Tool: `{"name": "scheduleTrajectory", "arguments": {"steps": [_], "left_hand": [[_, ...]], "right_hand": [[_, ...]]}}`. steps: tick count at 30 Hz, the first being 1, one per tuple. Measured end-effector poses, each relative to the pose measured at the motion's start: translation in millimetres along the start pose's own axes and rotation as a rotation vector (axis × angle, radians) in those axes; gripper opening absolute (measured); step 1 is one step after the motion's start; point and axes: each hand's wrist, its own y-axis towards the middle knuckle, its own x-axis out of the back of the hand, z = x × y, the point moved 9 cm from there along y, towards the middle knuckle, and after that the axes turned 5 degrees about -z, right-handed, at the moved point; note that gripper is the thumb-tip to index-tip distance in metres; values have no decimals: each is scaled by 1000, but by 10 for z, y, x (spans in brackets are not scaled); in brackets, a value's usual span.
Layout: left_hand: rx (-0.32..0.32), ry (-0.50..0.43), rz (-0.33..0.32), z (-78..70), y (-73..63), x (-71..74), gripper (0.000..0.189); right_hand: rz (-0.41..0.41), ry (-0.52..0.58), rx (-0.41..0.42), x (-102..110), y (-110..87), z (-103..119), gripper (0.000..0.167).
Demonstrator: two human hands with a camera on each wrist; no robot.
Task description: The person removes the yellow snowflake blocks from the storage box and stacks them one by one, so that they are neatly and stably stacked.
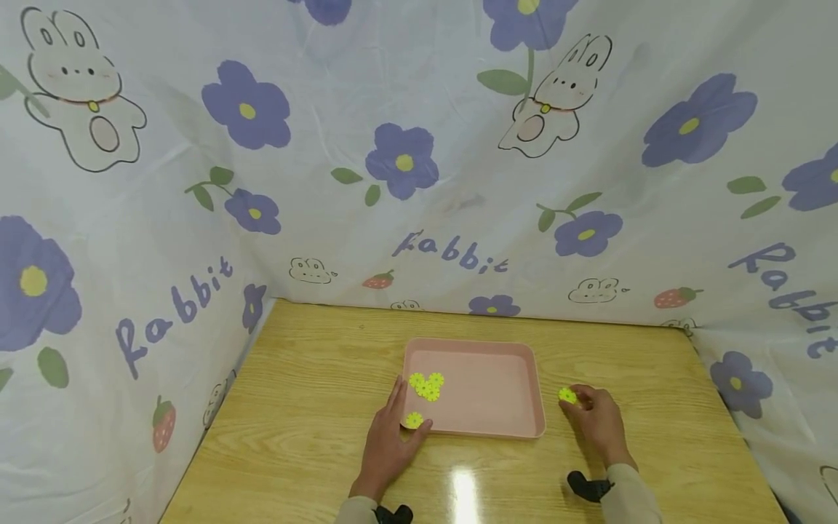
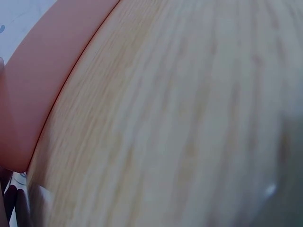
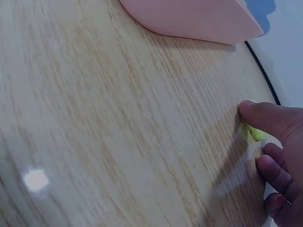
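A shallow pink tray lies on the table, holding several yellow flower-shaped pieces clustered at its left side. One more yellow flower sits apart in its front left corner. My left hand rests against that corner, thumb at the front rim and straight fingers along the left side. To the right of the tray, my right hand pinches a yellow flower-shaped piece between thumb and fingers. In the right wrist view, the thumb mostly covers this piece, low by the tabletop.
The light wood table ends at a white cloth backdrop printed with rabbits and purple flowers, which hangs behind it and at both sides. Black straps are worn at the wrists.
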Motion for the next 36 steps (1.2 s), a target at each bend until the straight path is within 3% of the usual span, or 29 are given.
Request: {"name": "scheduleTrajectory", "arguments": {"steps": [8, 14, 19, 24, 29, 32, 36], "left_hand": [[3, 17, -9, 43, -12, 70, 89], [34, 11, -1, 106, 3, 91, 90], [52, 8, 15, 120, 2, 91, 92], [59, 7, 31, 120, 13, 87, 97], [46, -13, 24, 81, 24, 71, 105], [36, -22, 31, 69, 2, 38, 110], [33, -10, 45, 73, -35, 12, 116]], "right_hand": [[-23, 9, 25, -36, 31, 186, 64], [-123, 19, 163, -89, 142, 715, 52], [-90, 67, 243, -386, 186, 1164, 42], [107, 72, 297, -981, 59, 1545, 28], [393, 76, 465, -1572, -139, 1900, 20], [543, 83, 511, -1818, -243, 2000, 24], [654, 48, 507, -2035, -332, 2061, 28]]}}
